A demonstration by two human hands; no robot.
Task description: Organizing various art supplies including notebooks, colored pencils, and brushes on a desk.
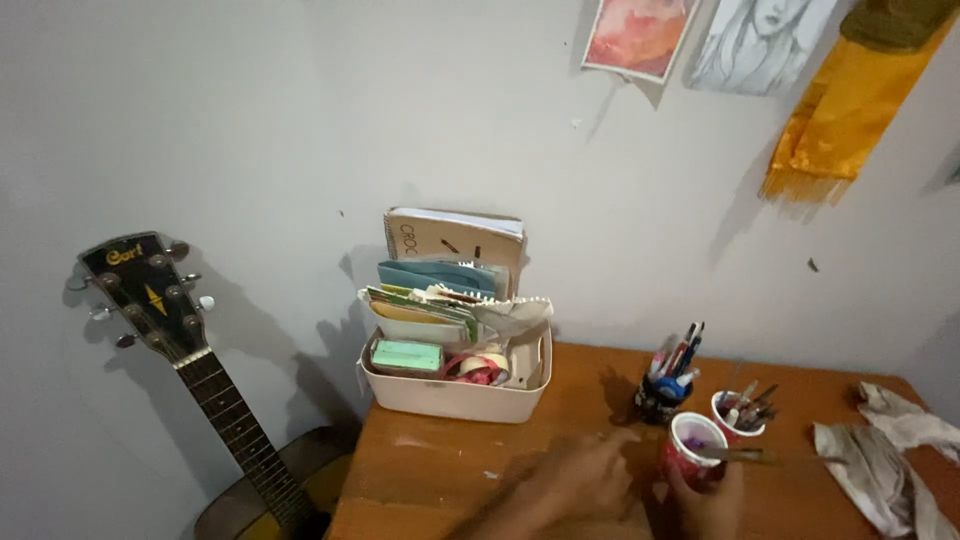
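My right hand [706, 498] is at the bottom edge of the view, wrapped around a small red cup [692, 440] with a white inside that stands on the wooden table [440, 470]. A thin paintbrush [752, 457] lies across the cup's rim and points right. My left hand [575, 482] is blurred. It lies low over the table just left of the cup, with its fingers stretched toward a dark cup of pens [660, 398]. Nothing shows in that hand.
Another cup holding brushes [738, 414] stands behind the red one. A white bin [452, 398] of notebooks and papers sits against the wall. Crumpled rags [885, 460] lie at the right. A guitar [195, 365] leans left of the table. Pictures and an orange cloth [840, 110] hang above.
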